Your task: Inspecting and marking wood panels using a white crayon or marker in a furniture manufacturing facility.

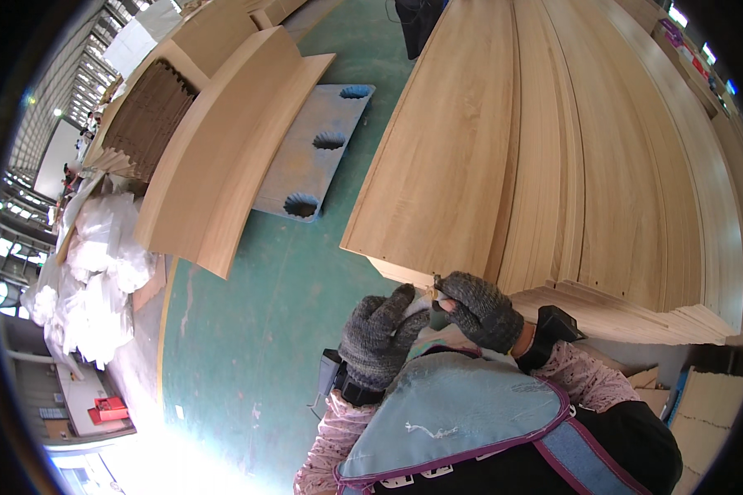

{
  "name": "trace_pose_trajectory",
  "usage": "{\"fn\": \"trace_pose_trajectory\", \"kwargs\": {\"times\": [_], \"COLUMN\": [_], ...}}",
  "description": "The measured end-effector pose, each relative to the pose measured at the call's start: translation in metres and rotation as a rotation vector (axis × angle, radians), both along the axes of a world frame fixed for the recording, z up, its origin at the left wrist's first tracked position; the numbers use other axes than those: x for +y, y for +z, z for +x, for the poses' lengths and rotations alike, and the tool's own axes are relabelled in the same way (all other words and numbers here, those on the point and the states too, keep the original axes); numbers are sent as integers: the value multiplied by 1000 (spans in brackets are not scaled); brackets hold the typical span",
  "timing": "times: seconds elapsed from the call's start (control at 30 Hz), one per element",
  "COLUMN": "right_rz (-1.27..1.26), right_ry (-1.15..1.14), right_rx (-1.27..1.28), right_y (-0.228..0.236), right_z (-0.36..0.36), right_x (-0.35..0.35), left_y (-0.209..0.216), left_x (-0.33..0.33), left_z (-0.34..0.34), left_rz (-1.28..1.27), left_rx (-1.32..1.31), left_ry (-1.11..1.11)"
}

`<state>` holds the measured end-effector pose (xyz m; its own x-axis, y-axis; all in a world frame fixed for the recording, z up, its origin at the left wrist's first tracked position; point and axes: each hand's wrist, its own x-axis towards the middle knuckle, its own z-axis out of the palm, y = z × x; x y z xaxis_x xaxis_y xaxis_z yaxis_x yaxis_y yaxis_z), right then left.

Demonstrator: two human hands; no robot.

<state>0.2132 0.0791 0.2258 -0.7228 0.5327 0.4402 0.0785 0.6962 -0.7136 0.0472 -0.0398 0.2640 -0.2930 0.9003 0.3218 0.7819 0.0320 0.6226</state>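
In front of my apron, both hands meet close to the near corner of a stack of wood-grain panels [454, 157]. My left hand [377, 337], in a dark grey knitted glove, is closed, its fingertips pointing toward the other hand. Gloved the same way, my right hand [480, 312] is closed too, with a bare fingertip showing. Between the fingers is a small pale and yellowish-brown thing [432, 292], too small and covered to name. My right hand is nearest the panel edges; whether it touches them I cannot tell.
On the green floor [248, 330] to the left lies a blue-grey plastic pallet [305, 148], partly under an L-shaped wood-grain board [223, 148]. Beyond are stacked brown cardboard [153, 115] and a heap of clear plastic wrap [99, 272]. A red box [109, 409] sits at far left.
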Motion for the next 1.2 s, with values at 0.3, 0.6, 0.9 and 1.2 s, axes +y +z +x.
{"fn": "trace_pose_trajectory", "kwargs": {"times": [0.3,0.6,0.9,1.2], "right_rz": [-167,-4,-428,233], "right_ry": [0,23,68,123], "right_rx": [-98,-240,-385,-473], "right_y": [-17,-70,-120,-143], "right_z": [2,23,57,77], "right_x": [-5,-12,-16,-12], "left_y": [-25,-103,-218,-252], "left_x": [0,-2,31,52], "left_z": [1,0,20,49], "left_rz": [-74,-135,-371,-213], "left_rx": [-171,-341,-1239,-1159], "left_ry": [-21,27,389,344]}}
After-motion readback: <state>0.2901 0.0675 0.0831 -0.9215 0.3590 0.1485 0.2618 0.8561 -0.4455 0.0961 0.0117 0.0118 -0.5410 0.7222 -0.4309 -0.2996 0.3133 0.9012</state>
